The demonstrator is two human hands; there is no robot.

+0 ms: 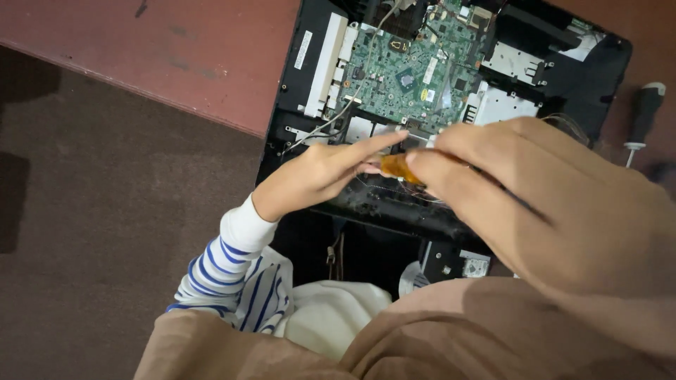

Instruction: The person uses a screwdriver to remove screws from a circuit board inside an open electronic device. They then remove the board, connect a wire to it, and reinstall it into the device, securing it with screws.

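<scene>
Right hand (pixel 563 211) nearest the camera, large and blurred; its fingers pinch one end of a small amber strip (pixel 398 167) — thin, flat, orange-brown, glossy. Left hand (pixel 320 172), striped sleeve, pinches the other end, forefinger stretched straight out. Strip sits between both grips, above the near edge of an opened black laptop chassis (pixel 310 42). Beyond — green circuit board (pixel 405 70), exposed. Screwdriver (pixel 644 112) lies on the reddish table (pixel 176 49), far right.

Screwdriver (pixel 644 116) — right of opened laptop (pixel 451 91)
</scene>
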